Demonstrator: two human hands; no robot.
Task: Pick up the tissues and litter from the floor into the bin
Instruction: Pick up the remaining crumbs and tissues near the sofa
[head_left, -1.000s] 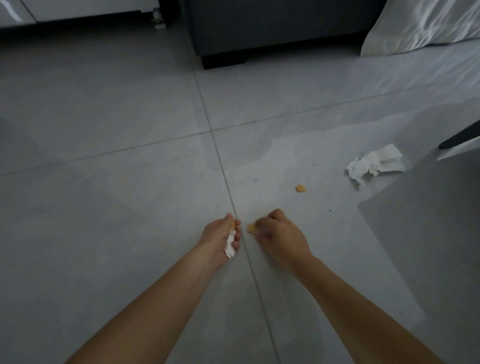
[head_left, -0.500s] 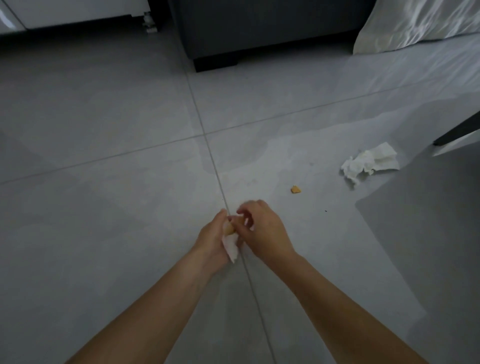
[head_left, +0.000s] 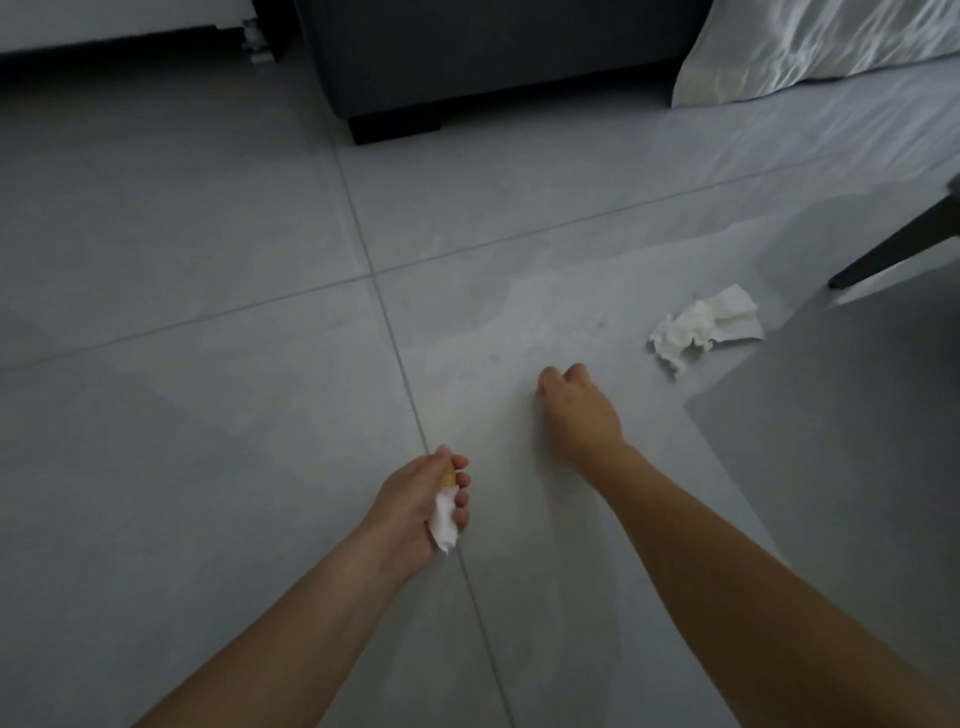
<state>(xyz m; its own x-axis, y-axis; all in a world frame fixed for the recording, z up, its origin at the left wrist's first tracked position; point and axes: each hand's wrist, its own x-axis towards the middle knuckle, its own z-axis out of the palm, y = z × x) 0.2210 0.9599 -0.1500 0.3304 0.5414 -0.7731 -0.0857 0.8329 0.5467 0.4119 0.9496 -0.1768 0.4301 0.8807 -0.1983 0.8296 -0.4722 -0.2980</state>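
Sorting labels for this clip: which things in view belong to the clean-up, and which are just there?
Job:
- crumpled tissue on the floor
- white tissue and orange scrap in the left hand
- right hand, reaching down

Just there:
- dark sofa
- pillow
- furniture leg

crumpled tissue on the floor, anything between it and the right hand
Nothing visible. Only bare floor lies between the right hand and the crumpled tissue, which sits ahead of the hand and to its right.

Dim, grey cast; soft glare on floor (head_left: 545, 322) (upper right brighter); wide-angle edge bending.
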